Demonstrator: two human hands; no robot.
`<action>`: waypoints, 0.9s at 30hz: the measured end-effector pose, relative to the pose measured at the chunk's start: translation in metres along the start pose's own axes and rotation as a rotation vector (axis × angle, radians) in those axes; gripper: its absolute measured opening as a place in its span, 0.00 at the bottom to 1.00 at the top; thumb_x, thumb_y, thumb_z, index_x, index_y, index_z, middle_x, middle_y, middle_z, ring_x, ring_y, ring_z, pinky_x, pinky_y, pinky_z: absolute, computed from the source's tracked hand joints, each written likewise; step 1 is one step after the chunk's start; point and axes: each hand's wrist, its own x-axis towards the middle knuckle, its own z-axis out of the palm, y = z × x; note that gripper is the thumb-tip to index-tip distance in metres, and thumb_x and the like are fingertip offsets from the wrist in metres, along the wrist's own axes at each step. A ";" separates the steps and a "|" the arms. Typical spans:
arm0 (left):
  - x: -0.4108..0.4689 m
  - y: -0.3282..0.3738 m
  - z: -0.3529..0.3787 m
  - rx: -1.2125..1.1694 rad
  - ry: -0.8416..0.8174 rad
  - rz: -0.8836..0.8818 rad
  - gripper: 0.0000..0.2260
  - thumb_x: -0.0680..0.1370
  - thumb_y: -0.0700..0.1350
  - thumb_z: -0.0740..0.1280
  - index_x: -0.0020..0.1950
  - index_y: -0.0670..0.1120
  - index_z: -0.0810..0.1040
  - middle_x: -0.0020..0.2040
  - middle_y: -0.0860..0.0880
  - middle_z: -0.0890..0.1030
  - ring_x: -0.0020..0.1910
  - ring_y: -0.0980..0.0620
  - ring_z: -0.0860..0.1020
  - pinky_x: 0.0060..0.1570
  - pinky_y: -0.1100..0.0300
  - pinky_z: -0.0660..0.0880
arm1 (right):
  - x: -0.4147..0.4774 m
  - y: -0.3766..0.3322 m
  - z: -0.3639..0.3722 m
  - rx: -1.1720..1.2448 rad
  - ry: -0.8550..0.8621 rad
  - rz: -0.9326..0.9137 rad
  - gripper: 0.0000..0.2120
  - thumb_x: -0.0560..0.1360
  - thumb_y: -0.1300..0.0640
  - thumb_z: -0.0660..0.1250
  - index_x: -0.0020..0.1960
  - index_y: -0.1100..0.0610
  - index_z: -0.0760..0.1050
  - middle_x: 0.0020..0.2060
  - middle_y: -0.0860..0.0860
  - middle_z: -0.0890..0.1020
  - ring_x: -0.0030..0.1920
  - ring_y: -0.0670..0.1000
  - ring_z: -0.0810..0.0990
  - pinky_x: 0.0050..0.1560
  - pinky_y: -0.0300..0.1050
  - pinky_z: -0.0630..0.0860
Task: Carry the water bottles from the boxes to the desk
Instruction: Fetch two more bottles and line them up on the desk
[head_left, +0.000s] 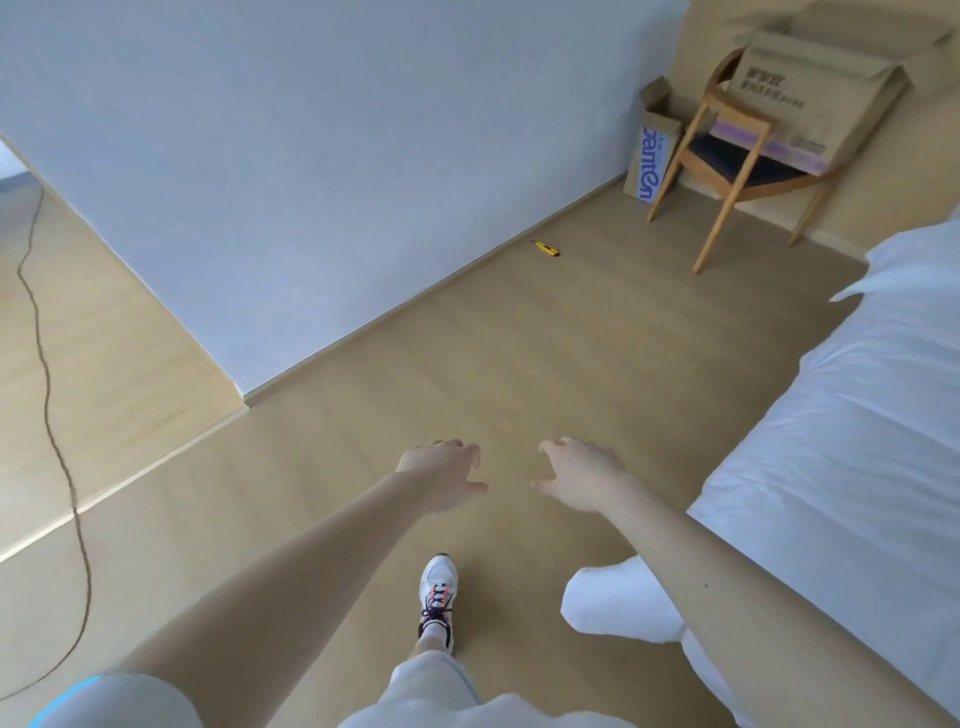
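Note:
Both my arms reach forward over the wooden floor. My left hand (447, 475) and my right hand (579, 475) hang side by side with loosely spread fingers and hold nothing. Far ahead in the right corner a large open cardboard box (810, 88) sits on a wooden chair (727, 156). A narrow open box with blue lettering (655, 156) stands on the floor to the left of the chair, against the wall. No water bottle shows, and the insides of the boxes are hidden. The desk is out of view.
A bed with white sheets (852, 415) fills the right side. A yellow utility knife (546, 248) lies by the baseboard. A brown cable (47, 395) trails across the floor at the left. A white wall corner (239, 387) juts out left. My shoe (438, 592) steps forward.

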 end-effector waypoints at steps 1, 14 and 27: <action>0.013 -0.003 -0.007 0.011 0.000 0.023 0.19 0.80 0.57 0.60 0.68 0.50 0.69 0.65 0.50 0.72 0.64 0.48 0.70 0.50 0.58 0.66 | 0.009 0.002 -0.005 0.008 0.003 0.022 0.26 0.80 0.42 0.57 0.73 0.55 0.62 0.69 0.54 0.69 0.69 0.57 0.68 0.65 0.53 0.66; 0.152 -0.099 -0.121 0.088 -0.004 0.141 0.19 0.81 0.57 0.59 0.68 0.49 0.68 0.65 0.49 0.72 0.64 0.48 0.71 0.48 0.58 0.64 | 0.146 -0.035 -0.106 0.041 -0.033 0.131 0.26 0.81 0.42 0.56 0.74 0.55 0.61 0.70 0.54 0.69 0.69 0.57 0.67 0.66 0.54 0.66; 0.265 -0.097 -0.184 0.145 -0.029 0.306 0.20 0.81 0.56 0.60 0.69 0.49 0.68 0.66 0.48 0.71 0.66 0.47 0.70 0.51 0.56 0.67 | 0.218 -0.001 -0.166 0.102 -0.037 0.302 0.27 0.81 0.43 0.57 0.74 0.56 0.61 0.70 0.55 0.69 0.70 0.58 0.68 0.67 0.55 0.67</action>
